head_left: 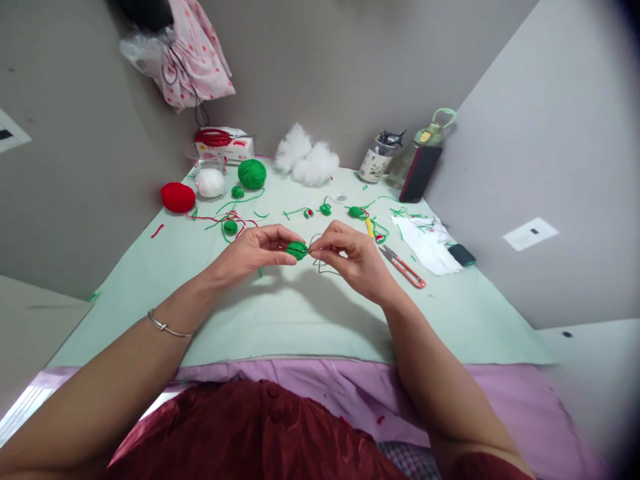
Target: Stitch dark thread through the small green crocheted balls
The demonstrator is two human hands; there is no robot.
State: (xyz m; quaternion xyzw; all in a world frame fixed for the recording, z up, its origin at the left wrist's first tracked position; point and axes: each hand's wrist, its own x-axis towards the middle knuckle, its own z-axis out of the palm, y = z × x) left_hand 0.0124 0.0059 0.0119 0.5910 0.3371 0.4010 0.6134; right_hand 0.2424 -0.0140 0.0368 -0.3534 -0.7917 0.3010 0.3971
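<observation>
My left hand (pixel 255 251) pinches a small green crocheted ball (pixel 297 251) between thumb and fingers, above the middle of the table. At the ball's right end, the thumb and forefinger of my right hand (pixel 347 257) are closed on a thin needle-like thing, too small to make out fully. A dark line runs across the ball's face towards those fingertips. Dark thread (pixel 327 271) hangs in loops below my right hand. Beyond my left wrist lies another small green crocheted ball (pixel 230 227). Orange-handled thread snips (pixel 404 268) rest to the right of my right hand.
Red (pixel 178 198), white (pixel 210 182) and green yarn balls (pixel 252 174) stand back left, near a box (pixel 227 147) with red scissors (pixel 214 137). White stuffing (pixel 307 157), a pen jar (pixel 375 163), bottle (pixel 429 137), phone (pixel 421 175) and white tissue (pixel 427 247) sit farther round.
</observation>
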